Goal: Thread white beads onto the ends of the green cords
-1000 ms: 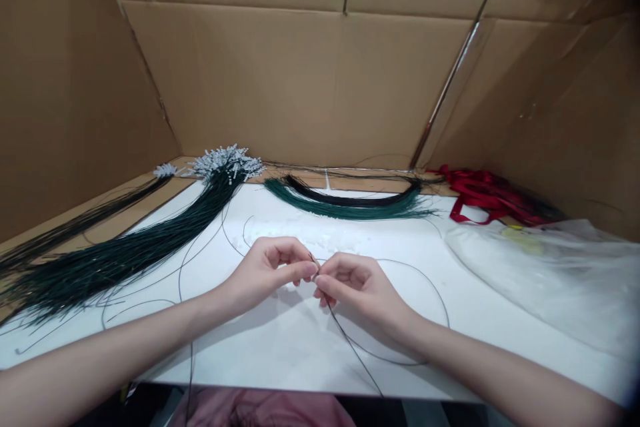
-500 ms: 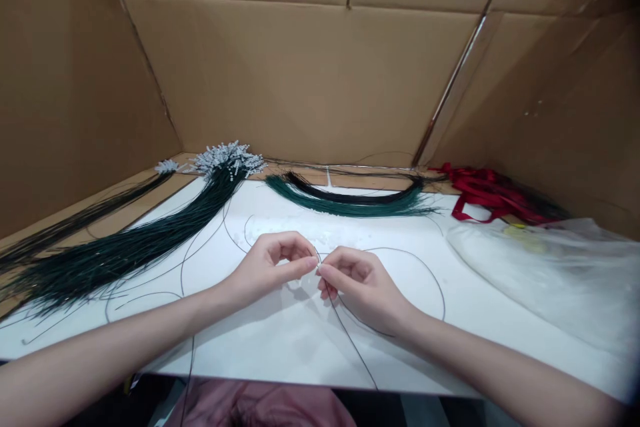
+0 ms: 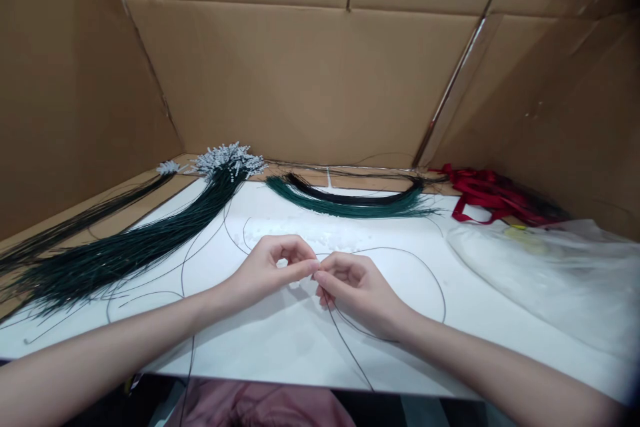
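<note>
My left hand (image 3: 280, 263) is closed in a pinch above the white board, thumb and forefinger tips together. Its fingertips touch those of my right hand (image 3: 353, 283), which is also pinched. Between them they grip a thin dark wire (image 3: 350, 345) that trails down from the fingers to the board's front edge. Any small piece at the pinch point is hidden by the fingertips. Behind the hands, small white beads (image 3: 320, 235) lie scattered on the board. Another stretch of wire (image 3: 435, 273) loops round to the right of my right hand.
At left lies a large bundle of dark green wires (image 3: 150, 240) with white beaded tips (image 3: 227, 159), beside a thinner bundle (image 3: 95, 210). A curved green and black bundle (image 3: 350, 203) is at the back. Red ribbon (image 3: 493, 193) and a clear plastic bag (image 3: 555, 273) sit right. Cardboard walls (image 3: 295, 80) surround the board.
The fingertips have come closer together, and a small white spot seen between them is now covered. My right hand has dropped slightly. The trailing wire has shifted a little left.
</note>
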Demonstrator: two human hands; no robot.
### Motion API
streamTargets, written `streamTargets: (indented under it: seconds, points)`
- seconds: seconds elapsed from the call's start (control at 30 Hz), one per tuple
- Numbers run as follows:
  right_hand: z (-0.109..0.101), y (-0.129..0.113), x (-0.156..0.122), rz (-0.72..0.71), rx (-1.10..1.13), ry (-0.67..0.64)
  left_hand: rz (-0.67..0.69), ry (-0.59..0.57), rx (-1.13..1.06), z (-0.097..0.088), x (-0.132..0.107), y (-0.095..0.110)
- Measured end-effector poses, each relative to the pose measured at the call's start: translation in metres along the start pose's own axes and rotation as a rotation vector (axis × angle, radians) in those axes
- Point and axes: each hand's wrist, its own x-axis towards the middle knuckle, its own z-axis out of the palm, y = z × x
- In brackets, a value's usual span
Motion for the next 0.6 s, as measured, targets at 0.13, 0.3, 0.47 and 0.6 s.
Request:
streamTargets:
  seconds: [0.13,0.3,0.47,0.6]
  points:
    - [0.000,-0.001,-0.001,0.011,0.008,-0.012,0.023,-0.037,0.040,-0.004,0.001,0.001]
    - [0.000,0.000,-0.002,0.031,0.029,-0.035,0.146,0.059,0.312,-0.028,0.017,-0.014]
    - [0.000,0.000,-0.002,0.065,0.036,-0.052,0.295,0.017,0.664,-0.043,0.037,-0.039]
    - [0.001,0.000,-0.002,0.067,0.039,-0.049,0.357,-0.002,0.816,-0.034,0.046,-0.046]
